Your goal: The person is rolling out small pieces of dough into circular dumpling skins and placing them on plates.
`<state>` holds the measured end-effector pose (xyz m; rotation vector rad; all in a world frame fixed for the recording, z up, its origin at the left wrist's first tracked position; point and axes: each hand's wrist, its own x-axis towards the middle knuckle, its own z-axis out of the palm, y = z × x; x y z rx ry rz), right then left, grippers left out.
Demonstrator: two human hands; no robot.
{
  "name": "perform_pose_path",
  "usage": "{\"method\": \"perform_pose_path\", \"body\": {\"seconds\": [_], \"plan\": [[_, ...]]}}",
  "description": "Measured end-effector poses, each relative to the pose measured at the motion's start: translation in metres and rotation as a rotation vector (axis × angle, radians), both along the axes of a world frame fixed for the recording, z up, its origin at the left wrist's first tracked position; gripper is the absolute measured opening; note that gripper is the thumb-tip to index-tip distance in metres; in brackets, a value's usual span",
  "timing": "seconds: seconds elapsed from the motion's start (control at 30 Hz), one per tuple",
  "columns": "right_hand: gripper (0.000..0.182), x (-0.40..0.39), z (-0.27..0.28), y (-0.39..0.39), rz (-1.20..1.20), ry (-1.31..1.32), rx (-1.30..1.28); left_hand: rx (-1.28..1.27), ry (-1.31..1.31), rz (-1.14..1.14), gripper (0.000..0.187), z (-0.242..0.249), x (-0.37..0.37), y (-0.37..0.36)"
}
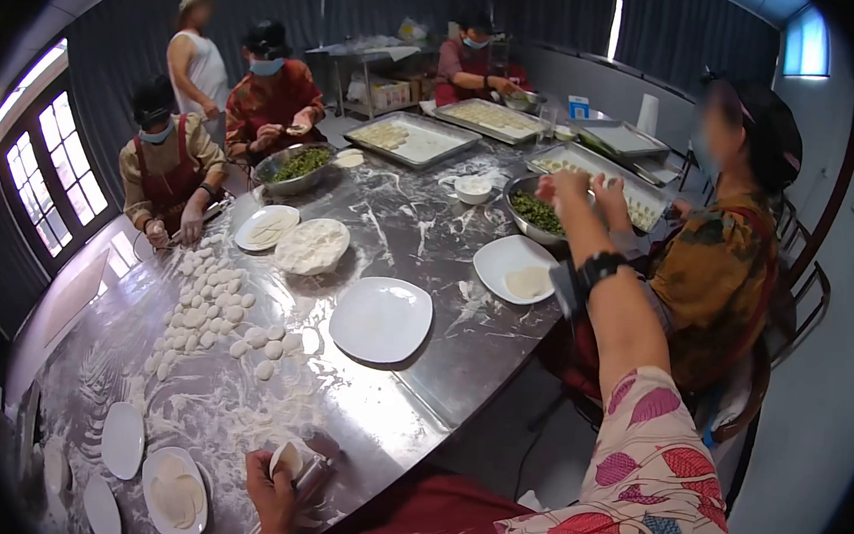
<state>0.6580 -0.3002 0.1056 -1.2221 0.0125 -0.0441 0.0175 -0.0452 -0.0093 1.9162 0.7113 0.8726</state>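
Observation:
Low in the view, my left hand [272, 494] is closed around a round dough wrapper [286, 460] near the table edge. A shiny metal cylinder [314, 474] lies right beside it. Stretched far forward, my right arm wears a black wristband, and my right hand [564, 186] is over the rim of a metal bowl of chopped green filling [536, 211]. Its fingers are curled together; what they hold is too small to make out. Just to its right shows a co-worker's hand [610, 201]. Below the bowl, a white plate [492, 264] carries a wrapper [529, 282].
Floury dough pieces [209, 300] cover the table's left part. A bare white plate [381, 319], a bowl of flour [312, 246] and a plate of wrappers [193, 459] stand nearby. Metal trays [436, 147] lie farther back. A co-worker [725, 240] sits at right; several people are across the table.

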Motion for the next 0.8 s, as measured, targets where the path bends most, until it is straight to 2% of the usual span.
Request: {"method": "perform_pose_path", "body": {"seconds": [0.07,0.1,0.13,0.2,0.23,0.27,0.3,0.37,0.4,0.47,0.57,0.6,0.67,0.7,0.73,0.77,0.8], "plan": [[0.022,-0.129,0.035,0.036,-0.016,-0.234,-0.108,0.000,-0.012,0.009,0.011,-0.004,-0.001,0.002],[0.053,-0.144,0.019,0.052,0.200,-0.291,-0.233,0.001,-0.001,0.018,0.011,-0.003,0.000,0.001],[0.047,-0.184,0.009,0.066,0.480,-0.256,-0.201,0.001,0.013,0.027,0.011,-0.001,-0.001,0.000],[0.032,-0.271,-0.024,0.094,0.857,-0.448,-0.356,-0.022,0.013,0.042,0.012,0.002,-0.001,-0.002],[0.041,-0.329,-0.011,0.104,0.984,-0.290,-0.579,-0.032,0.012,0.047,0.012,0.003,-0.001,-0.002],[0.048,-0.351,-0.055,0.123,1.028,-0.769,-0.584,-0.027,0.011,0.043,0.013,0.002,-0.001,-0.002],[0.062,-0.388,-0.060,0.130,1.164,-0.725,-0.563,-0.020,0.009,0.039,0.013,0.000,-0.001,-0.001],[0.083,-0.434,-0.077,0.144,1.241,-0.845,-0.436,-0.025,-0.018,0.029,0.014,-0.002,-0.003,0.000],[0.079,-0.448,-0.082,0.152,1.224,-0.922,-0.391,-0.036,-0.044,0.020,0.014,-0.001,-0.002,-0.002],[0.056,-0.466,-0.088,0.163,1.311,-0.700,-0.287,-0.049,-0.056,0.013,0.015,0.002,-0.005,-0.002],[0.030,-0.466,-0.080,0.170,1.426,-0.439,-0.357,-0.034,-0.051,0.012,0.011,-0.004,-0.005,0.001],[0.017,-0.468,-0.088,0.175,1.365,-0.478,-0.258,-0.083,-0.009,-0.016,0.011,0.000,-0.003,0.003],[0.013,-0.468,-0.097,0.169,1.339,-0.454,-0.306,-0.201,0.092,-0.035,0.012,0.011,-0.005,0.012],[0.009,-0.469,-0.107,0.169,1.207,-0.618,-0.267,-0.230,0.211,0.014,0.018,0.005,-0.004,0.025],[0.010,-0.470,-0.117,0.170,1.096,-0.778,-0.068,-0.339,0.275,-0.079,0.022,0.001,-0.006,0.038],[0.009,-0.469,-0.114,0.163,1.135,-0.839,-0.025,-0.335,0.261,-0.176,0.024,0.005,-0.010,0.041],[0.008,-0.476,-0.104,0.156,1.105,-0.812,-0.044,-0.189,0.467,-0.163,0.026,0.008,-0.009,0.051]]}}
